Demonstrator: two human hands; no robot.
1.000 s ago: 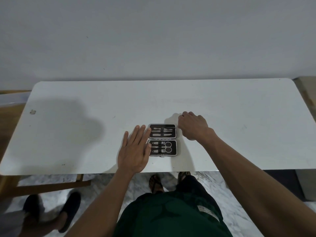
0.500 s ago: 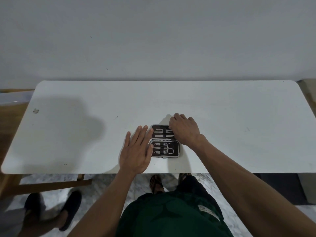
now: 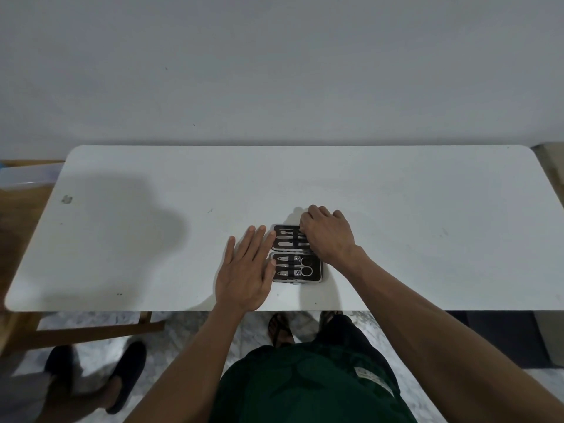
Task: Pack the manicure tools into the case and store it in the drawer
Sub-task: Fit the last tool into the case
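Note:
A black manicure case (image 3: 295,276) with a silver rim lies open on the white table (image 3: 396,209), near its front edge. The near half holds clippers and scissors (image 3: 305,266) in loops. The far half (image 3: 287,238) holds several slim metal tools. My left hand (image 3: 247,273) lies flat on the table, fingers straight, fingertips touching the case's left edge. My right hand (image 3: 328,236) covers the right part of the far half, its fingers curled over that half's far edge. No drawer is in view.
A plain wall stands behind the table. Below the front edge are my sandalled feet (image 3: 280,329). Another person's feet in dark slippers (image 3: 125,377) stand at the bottom left beside a wooden frame (image 3: 91,328). A small mark (image 3: 66,199) sits on the table's left.
My right hand has moved left from the table beside the case onto the far half and curled over its far edge. My left hand has stayed flat at the case's left edge.

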